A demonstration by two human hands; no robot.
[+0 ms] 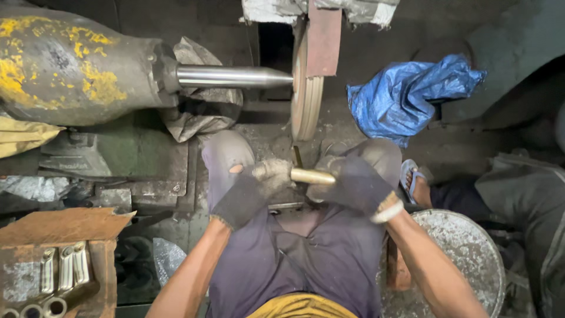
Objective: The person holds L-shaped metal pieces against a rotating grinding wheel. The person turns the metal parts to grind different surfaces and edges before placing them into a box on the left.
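Observation:
A short brass-coloured metal tube [312, 176] lies level between my two gloved hands, just below the edge of an upright buffing wheel [306, 97]. My left hand [250, 191], in a dark worn glove, grips the tube's left end. My right hand [356, 185], gloved the same way, holds its right end. The wheel turns on a shiny steel spindle [232, 77] that comes out of a grey motor housing with flaking yellow paint [65, 65]. My knees frame the hands.
A crumpled blue plastic sheet [406, 94] lies at the right of the wheel. A rusty box [59, 265] at lower left holds several shiny metal tubes. A round grey metal lid [471, 259] sits at lower right. Another person's foot in a sandal [412, 182] is beside my right knee.

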